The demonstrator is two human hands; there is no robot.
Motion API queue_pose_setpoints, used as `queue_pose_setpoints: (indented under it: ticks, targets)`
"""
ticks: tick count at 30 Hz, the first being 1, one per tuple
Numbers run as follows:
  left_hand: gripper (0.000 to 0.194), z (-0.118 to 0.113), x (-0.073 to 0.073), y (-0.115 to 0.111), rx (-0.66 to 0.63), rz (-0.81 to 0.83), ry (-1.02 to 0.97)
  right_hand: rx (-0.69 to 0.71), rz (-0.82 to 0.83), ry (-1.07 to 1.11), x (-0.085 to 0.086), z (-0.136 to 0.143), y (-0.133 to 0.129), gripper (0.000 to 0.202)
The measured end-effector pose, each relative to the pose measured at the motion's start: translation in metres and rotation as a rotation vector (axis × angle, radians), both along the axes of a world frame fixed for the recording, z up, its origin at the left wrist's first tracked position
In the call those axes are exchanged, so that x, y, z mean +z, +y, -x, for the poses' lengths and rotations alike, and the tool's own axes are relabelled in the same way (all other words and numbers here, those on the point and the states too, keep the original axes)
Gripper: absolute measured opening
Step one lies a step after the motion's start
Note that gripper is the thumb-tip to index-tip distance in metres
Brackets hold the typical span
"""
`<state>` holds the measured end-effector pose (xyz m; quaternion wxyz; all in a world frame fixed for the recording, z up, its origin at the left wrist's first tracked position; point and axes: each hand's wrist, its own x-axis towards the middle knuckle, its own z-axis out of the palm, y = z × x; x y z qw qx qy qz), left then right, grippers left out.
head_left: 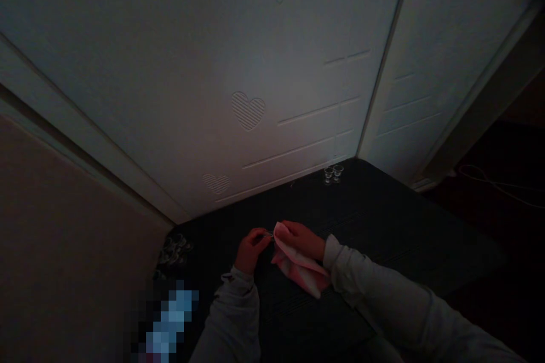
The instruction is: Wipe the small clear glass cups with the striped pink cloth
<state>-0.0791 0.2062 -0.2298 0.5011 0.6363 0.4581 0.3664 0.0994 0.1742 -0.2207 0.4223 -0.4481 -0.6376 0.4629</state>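
My left hand point(250, 249) is closed in a pinch on a small clear glass point(268, 234), of which only a bit shows between the fingers. Against the glass's other side, my right hand point(304, 239) grips a pink and white cloth point(300, 269). The cloth's loose end hangs down below the right hand towards the dark table point(383, 227). Two small stemmed glasses point(332, 174) stand side by side at the table's back edge. In the dim light at the left end, several more small glasses point(175, 250) are grouped close together.
A white panel point(170, 96) with engraved hearts rises behind the table, and a wall point(63, 238) borders its left end. A blurred bright blue patch point(170, 317) lies at lower left. A pale cord point(498, 181) runs across the dark floor at right.
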Motion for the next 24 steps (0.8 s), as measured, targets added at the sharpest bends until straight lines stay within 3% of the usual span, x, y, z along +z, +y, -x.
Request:
queue_pose_setpoints:
  ticks: [8, 12, 18, 24]
  targets:
    - [0.019, -0.004, 0.003, -0.002, 0.042, -0.012, -0.008, -0.082, -0.092, -0.285, 0.005, 0.005, -0.008, 0.035]
    - [0.020, -0.004, 0.002, -0.003, 0.013, -0.027, -0.049, -0.120, -0.055, -0.261, 0.003, 0.004, -0.004, 0.031]
    - [0.040, -0.002, -0.003, -0.001, -0.047, 0.116, -0.145, -0.169, -0.042, -0.117, -0.003, 0.001, 0.003, 0.017]
    - [0.038, -0.005, 0.004, -0.003, -0.020, 0.175, -0.228, -0.352, 0.032, -0.068, -0.007, 0.003, 0.004, 0.019]
